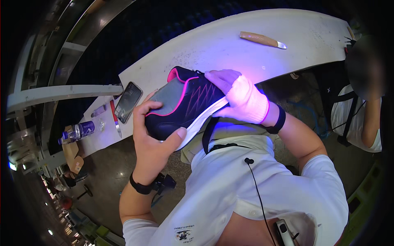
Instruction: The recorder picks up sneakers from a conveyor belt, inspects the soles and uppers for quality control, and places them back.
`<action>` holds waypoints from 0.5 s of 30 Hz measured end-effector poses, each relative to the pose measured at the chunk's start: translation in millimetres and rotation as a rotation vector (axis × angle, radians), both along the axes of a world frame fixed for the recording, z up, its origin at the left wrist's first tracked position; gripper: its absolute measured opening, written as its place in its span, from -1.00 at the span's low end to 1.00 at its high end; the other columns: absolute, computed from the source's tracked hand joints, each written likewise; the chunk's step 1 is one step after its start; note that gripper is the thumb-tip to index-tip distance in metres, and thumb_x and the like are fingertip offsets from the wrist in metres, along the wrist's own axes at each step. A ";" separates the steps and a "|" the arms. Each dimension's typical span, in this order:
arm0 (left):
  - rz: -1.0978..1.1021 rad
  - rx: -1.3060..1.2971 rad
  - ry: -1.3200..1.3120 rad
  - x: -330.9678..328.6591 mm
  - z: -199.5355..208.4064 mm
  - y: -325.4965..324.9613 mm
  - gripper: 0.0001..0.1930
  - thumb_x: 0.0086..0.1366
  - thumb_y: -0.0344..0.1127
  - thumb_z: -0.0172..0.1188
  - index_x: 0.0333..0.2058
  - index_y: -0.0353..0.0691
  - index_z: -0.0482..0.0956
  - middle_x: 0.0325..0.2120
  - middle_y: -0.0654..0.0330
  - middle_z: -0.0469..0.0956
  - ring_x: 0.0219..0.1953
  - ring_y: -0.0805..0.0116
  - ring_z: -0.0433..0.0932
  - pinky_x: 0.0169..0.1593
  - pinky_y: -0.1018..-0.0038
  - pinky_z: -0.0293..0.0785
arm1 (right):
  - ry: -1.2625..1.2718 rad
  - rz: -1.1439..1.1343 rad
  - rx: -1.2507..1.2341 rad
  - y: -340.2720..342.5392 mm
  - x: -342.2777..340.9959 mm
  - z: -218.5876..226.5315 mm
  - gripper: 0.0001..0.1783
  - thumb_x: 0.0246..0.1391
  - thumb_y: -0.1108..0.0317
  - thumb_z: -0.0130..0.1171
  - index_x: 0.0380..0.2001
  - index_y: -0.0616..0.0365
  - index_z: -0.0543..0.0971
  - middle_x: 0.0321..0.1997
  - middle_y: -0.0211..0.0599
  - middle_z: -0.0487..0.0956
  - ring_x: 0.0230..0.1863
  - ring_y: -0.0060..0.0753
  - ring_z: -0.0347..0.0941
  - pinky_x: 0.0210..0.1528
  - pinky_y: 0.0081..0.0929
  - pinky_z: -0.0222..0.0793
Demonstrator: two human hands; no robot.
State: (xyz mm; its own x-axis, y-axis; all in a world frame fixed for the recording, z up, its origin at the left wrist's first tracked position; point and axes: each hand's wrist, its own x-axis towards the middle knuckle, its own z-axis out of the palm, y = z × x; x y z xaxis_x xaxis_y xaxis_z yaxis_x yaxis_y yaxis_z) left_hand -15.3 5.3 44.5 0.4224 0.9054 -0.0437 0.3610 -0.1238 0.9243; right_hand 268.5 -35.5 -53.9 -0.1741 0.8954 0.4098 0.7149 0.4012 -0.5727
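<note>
Between my two hands is a black sneaker (196, 98) with pink trim, pink cross lines and a white sole, tilted over the near edge of the table. My left hand (152, 131) grips its heel end, the thumb on the sole edge and the fingers over the collar. A grey piece (169, 98) shows in the shoe's opening. At the toe end, my right hand (242, 96), in a white glove that leaves the fingers bare, wraps round the front. Purple light falls on that glove. The toe itself is mostly hidden by the right hand.
A wooden-handled knife (262, 39) lies at the far side of the white table (213, 45). To the left are a phone (129, 102), a red-handled knife (115, 119) and a clear bottle (82, 131). Another person (361, 110) sits at the right.
</note>
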 end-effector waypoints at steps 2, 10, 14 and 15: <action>0.024 0.006 0.003 -7.4 -9.1 -0.6 -0.26 0.01 -0.27 0.58 0.16 -0.22 0.42 0.33 -0.10 0.36 0.32 0.12 0.39 0.42 0.26 0.25 | 0.034 0.051 0.009 8.7 7.3 -12.8 -0.01 -0.23 0.28 0.55 0.36 0.23 0.43 0.18 0.06 0.61 0.19 0.22 0.55 0.29 -0.04 0.48; -0.070 0.146 -0.696 11.3 8.2 -2.0 0.32 0.04 -0.08 0.70 0.54 -0.21 -0.15 0.42 -0.19 0.24 0.44 -0.09 0.29 0.50 0.05 0.18 | -0.326 -0.011 0.785 29.5 65.5 76.7 -0.36 -0.17 0.37 0.46 0.08 -0.35 0.65 0.05 -0.21 0.62 -0.03 -0.02 0.60 -0.04 -0.11 0.67; 0.188 0.284 -0.718 15.3 11.5 -8.4 0.02 0.27 -0.22 0.43 0.54 -0.19 -0.06 0.23 -0.08 0.48 0.13 0.03 0.60 0.19 0.15 0.57 | -0.517 -0.204 1.038 65.6 134.0 210.5 -0.28 -0.07 0.44 0.47 0.24 -0.19 0.60 0.16 -0.18 0.59 0.08 0.04 0.60 0.09 -0.15 0.61; 0.146 0.263 -0.715 15.4 11.8 -8.7 -0.04 0.29 -0.30 0.38 0.53 -0.21 -0.02 0.19 -0.05 0.51 0.06 0.06 0.63 0.10 0.20 0.62 | -0.533 -0.315 1.043 79.2 147.1 245.5 -0.23 -0.07 0.45 0.46 0.30 -0.14 0.56 0.14 -0.18 0.59 0.09 0.03 0.59 0.10 -0.20 0.60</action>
State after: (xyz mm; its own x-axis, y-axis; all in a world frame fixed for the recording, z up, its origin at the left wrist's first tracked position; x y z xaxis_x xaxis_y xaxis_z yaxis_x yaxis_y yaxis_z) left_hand 0.1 -3.5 56.3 0.1430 0.8969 0.4185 -0.2825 -0.3683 0.8858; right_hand 415.5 43.7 191.6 -0.3747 0.2116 0.9027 0.9119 0.2600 0.3176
